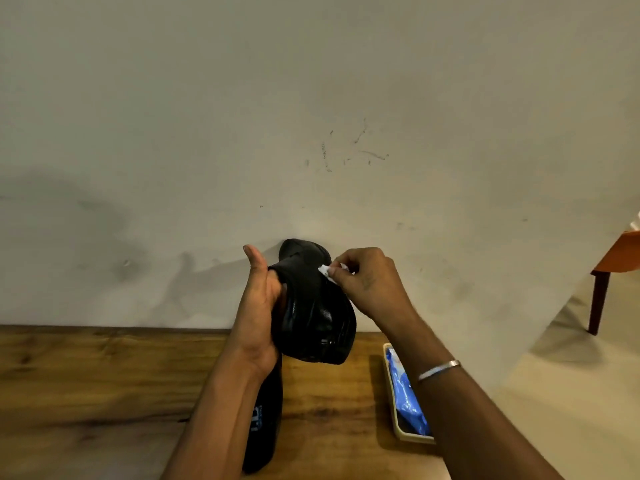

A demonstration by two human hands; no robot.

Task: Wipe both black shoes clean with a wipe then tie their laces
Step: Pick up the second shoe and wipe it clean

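Nearest, at 6 o'clock, the second shoe (263, 434) lies flat on the wooden counter (86, 375) under the left forearm, not being handled, and whether it has been cleaned cannot be told. At about 4 o'clock a shallow tray (414, 438) holds a blue pack of wipes (407, 400). Above these, at the centre, the first shoe (318, 317) is held up off the counter. The left hand (258, 306) grips it from 9 o'clock, thumb raised and the other fingers curled out of sight behind or inside it. The right hand (370, 282) comes in from 3 o'clock, its fingers bunched tight and pinching a small white wipe (327, 271) against the shoe's upper edge. This looks like the wiping step on the first shoe, with no laces tied yet. The next move likely calls for drawing the wipe along the leather while the left hand turns the shoe to bring up fresh areas. Beyond is a scuffed pale wall (311, 98), with a chair (609, 265) at 3 o'clock
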